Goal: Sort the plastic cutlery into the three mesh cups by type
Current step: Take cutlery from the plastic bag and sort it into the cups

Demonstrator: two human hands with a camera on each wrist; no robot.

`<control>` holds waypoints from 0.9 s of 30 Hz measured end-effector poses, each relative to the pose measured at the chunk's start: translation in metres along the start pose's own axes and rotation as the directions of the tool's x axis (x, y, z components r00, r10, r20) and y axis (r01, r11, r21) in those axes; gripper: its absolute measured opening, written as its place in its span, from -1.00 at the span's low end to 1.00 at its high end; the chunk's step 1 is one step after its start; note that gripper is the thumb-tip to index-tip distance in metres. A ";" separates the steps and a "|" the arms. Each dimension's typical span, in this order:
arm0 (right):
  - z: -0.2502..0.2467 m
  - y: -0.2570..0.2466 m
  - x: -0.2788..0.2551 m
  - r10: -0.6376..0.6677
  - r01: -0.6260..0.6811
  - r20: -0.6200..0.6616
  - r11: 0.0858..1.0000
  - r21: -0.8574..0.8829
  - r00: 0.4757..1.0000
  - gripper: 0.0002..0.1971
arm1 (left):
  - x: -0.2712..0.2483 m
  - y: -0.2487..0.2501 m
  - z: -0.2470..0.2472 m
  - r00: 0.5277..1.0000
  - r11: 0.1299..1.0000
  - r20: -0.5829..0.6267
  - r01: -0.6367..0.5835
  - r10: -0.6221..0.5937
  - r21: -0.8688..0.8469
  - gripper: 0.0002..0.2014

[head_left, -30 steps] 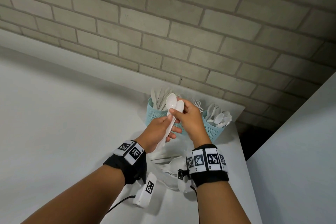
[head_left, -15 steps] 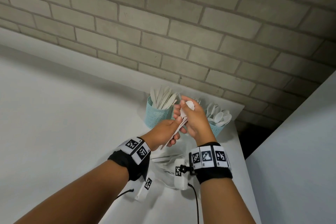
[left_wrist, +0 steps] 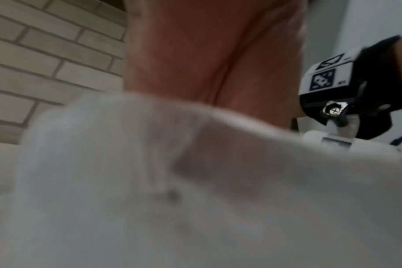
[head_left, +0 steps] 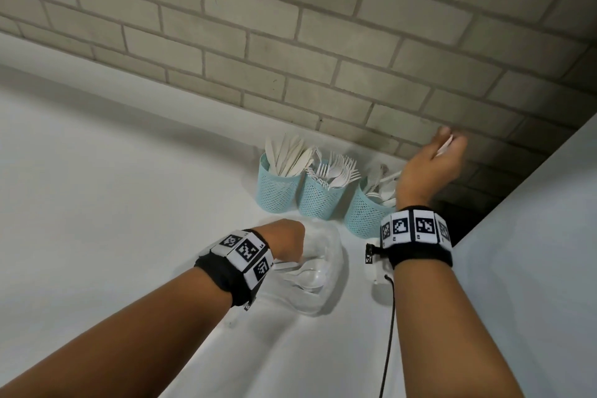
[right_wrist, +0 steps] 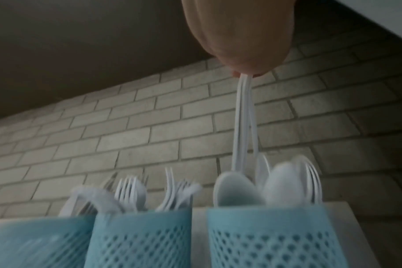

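Three teal mesh cups stand in a row by the brick wall: the knife cup [head_left: 277,194], the fork cup [head_left: 318,203] and the spoon cup [head_left: 365,215]. My right hand [head_left: 447,143] is raised above the spoon cup. In the right wrist view it [right_wrist: 243,73] pinches two white spoons [right_wrist: 242,123] by their handle ends. Their bowls hang down into the spoon cup [right_wrist: 271,235], beside the fork cup [right_wrist: 142,239]. My left hand [head_left: 286,242] reaches down into a clear plastic bag [head_left: 332,255] that holds a white spoon [head_left: 307,279]. Its fingers are hidden.
The brick wall [head_left: 290,42] runs close behind the cups. A white panel [head_left: 533,268] rises at the right, with a dark gap [head_left: 468,203] beside the spoon cup. The left wrist view is blurred, showing my palm [left_wrist: 207,54] and the right wristband [left_wrist: 347,87].
Both hands held the spoons together in front of the cups. Now the right hand has carried them right and up over the spoon cup, and the left hand has let go and dropped to the bag.
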State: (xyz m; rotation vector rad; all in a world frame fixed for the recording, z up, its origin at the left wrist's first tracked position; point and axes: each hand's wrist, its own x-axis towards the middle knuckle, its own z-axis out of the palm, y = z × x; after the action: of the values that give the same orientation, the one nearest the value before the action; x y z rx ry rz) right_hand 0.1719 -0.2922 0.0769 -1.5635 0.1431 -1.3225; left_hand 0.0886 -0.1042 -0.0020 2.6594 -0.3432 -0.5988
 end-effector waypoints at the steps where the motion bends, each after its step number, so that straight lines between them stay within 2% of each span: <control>1: 0.001 0.005 -0.002 -0.034 0.036 0.044 0.998 -0.046 0.998 -0.58 | 0.000 0.000 0.001 1.000 0.998 0.002 -0.009 0.009 0.069 -0.67; 5: 0.002 0.024 -0.020 -0.052 0.126 0.263 0.953 -0.276 0.963 -0.64 | -0.001 -0.001 0.004 0.998 0.976 0.066 -0.031 0.017 0.215 -0.50; 7: 0.000 0.027 -0.028 0.047 0.158 0.376 0.854 -0.495 0.925 -0.63 | -0.001 -0.001 0.004 0.996 0.974 0.082 -0.038 0.020 0.221 -0.45; 9: -0.002 0.030 -0.034 0.165 0.225 0.493 0.737 -0.637 0.854 -0.65 | -0.001 -0.002 0.005 0.996 0.972 0.085 -0.046 0.027 0.232 -0.44; 11: -0.005 0.033 -0.040 0.241 0.297 0.576 0.667 -0.683 0.781 -0.67 | 0.000 -0.003 0.005 0.995 0.971 0.095 -0.046 0.024 0.236 -0.44; 14: -0.007 0.035 -0.036 0.359 0.343 0.624 0.596 -0.726 0.695 -0.64 | 0.001 -0.006 0.005 0.993 0.971 0.122 -0.032 0.003 0.235 -0.44; 16: -0.008 0.032 -0.027 0.466 0.377 0.643 0.543 -0.750 0.607 -0.59 | 0.002 -0.006 0.007 0.993 0.972 0.121 -0.020 -0.009 0.233 -0.49; 17: -0.008 0.030 -0.024 0.510 0.367 0.642 0.540 -0.757 0.572 -0.55 | 0.002 -0.005 0.008 0.994 0.971 0.111 -0.019 -0.008 0.238 -0.53; 18: -0.008 0.028 -0.022 0.526 0.329 0.639 0.567 -0.755 0.561 -0.50 | 0.003 -0.005 0.010 0.996 0.969 0.094 -0.019 -0.004 0.245 -0.56; 19: -0.008 0.025 -0.022 0.508 0.273 0.637 0.616 -0.739 0.579 -0.47 | 0.004 -0.005 0.012 0.997 0.969 0.076 -0.020 0.001 0.247 -0.58; 20: -0.008 0.023 -0.024 0.458 0.218 0.630 0.674 -0.706 0.627 -0.46 | 0.005 -0.005 0.014 0.998 0.970 0.060 -0.020 0.006 0.243 -0.57; 22: -0.010 0.015 -0.032 0.317 0.143 0.578 0.777 -0.613 0.752 -0.49 | 0.006 -0.009 0.017 0.999 0.975 0.036 -0.015 0.007 0.221 -0.52; 24: -0.013 0.007 -0.040 0.198 0.101 0.488 0.848 -0.520 0.850 -0.57 | 0.008 -0.012 0.019 1.000 0.979 0.009 -0.012 0.010 0.202 -0.50; 27: -0.017 -0.003 -0.057 0.039 0.105 0.352 0.919 -0.381 0.935 -0.72 | 0.009 -0.015 0.019 0.999 0.981 -0.022 -0.024 0.029 0.191 -0.50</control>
State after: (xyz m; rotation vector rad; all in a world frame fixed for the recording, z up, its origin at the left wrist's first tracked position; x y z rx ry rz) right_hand 0.1352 -0.2643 0.0395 -2.1337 0.1645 -1.0546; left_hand 0.0904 -0.0996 -0.0279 2.8377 -0.4491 -0.5489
